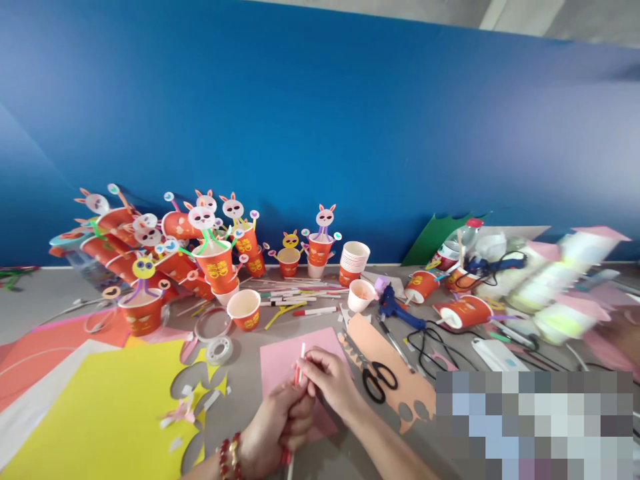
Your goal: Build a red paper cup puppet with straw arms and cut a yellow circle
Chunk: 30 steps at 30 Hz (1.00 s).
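My left hand (287, 419), with a beaded bracelet at the wrist, is closed round thin red and white sticks (299, 375). Their lower ends poke out beneath the fist. My right hand (327, 379) pinches the upper part of the sticks, just below a white tip. Fingers cover the middle, so whether they are straws or pens I cannot tell. Beneath both hands lies a pink paper sheet (275, 350). Black-handled scissors (380, 382) rest to the right on cut orange paper (367, 330).
Yellow paper (100, 400) with round cut-outs spreads at left, near a tape roll (219, 350). Red cups with rabbit figures (215, 267) crowd the back left. Behind lie markers (315, 311), stacked cups (354, 263) and a blue glue gun (400, 310) with its cord. A person's hand (625, 333) shows at far right.
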Tool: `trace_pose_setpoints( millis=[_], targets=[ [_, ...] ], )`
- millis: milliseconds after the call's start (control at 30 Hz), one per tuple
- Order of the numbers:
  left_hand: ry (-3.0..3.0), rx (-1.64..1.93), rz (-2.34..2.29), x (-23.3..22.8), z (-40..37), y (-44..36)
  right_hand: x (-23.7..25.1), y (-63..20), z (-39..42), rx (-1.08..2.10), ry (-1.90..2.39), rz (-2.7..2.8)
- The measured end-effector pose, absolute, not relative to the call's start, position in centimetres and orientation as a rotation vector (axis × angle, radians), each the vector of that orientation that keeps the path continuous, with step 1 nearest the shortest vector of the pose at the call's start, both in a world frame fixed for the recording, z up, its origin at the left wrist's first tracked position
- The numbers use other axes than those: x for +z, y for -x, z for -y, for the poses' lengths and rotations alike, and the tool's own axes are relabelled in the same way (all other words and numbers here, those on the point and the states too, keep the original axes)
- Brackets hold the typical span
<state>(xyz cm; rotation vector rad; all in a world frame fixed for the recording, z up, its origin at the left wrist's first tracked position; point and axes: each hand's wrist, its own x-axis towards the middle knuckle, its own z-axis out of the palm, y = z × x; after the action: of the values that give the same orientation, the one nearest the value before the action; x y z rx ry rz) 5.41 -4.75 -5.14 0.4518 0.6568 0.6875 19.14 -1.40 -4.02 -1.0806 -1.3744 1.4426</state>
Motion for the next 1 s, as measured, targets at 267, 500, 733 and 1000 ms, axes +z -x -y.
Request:
trace_pose_setpoints(
  millis=[267, 500, 733, 1000],
  targets=[
    [-0.436, 0.678, -0.656, -4.8, 4.8, -5.2, -4.0, -19.1, 1.4, 1.41, 1.091, 1.403],
    [-0.406, 0.693, -0.662, -5.5, 4.6, -5.2, -4.1, -19.0, 1.4, 1.406, 1.065, 1.393],
    [-0.391, 0.718, -0.605, -4.5, 4.3, -5.0, -4.7, -19.5, 1.2, 1.281, 1.1, 1.403],
    [-0.577, 0.85, -0.537, 2.8, 5.3, -2.3, -1.3, -17.1, 0.6, 1.058, 1.107, 1.804]
  ],
)
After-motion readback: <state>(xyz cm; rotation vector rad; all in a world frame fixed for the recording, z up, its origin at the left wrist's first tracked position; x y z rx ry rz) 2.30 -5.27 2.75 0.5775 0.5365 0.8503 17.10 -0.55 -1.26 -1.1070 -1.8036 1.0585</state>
